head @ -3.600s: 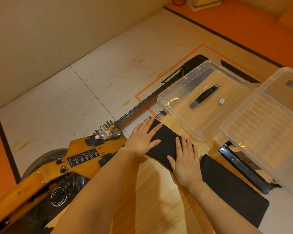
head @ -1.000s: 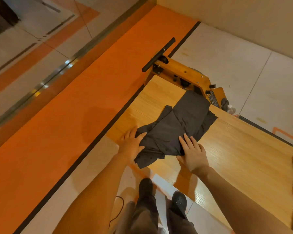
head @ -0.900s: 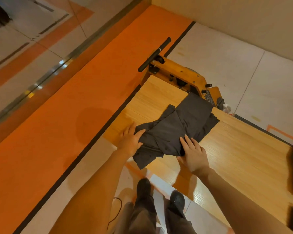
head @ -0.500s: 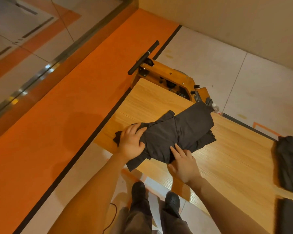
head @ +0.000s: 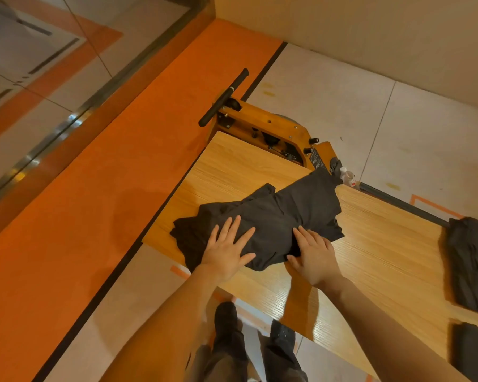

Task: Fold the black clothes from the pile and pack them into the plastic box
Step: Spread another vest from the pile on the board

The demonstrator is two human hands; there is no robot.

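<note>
Left hand flat, fingers spread; right hand flat alongside.

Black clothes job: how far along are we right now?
Done: two folded black pieces lie at the table's right edge. In hand: left hand and right hand press the crumpled black garment. Left: folding it; the box is out of view.
</note>
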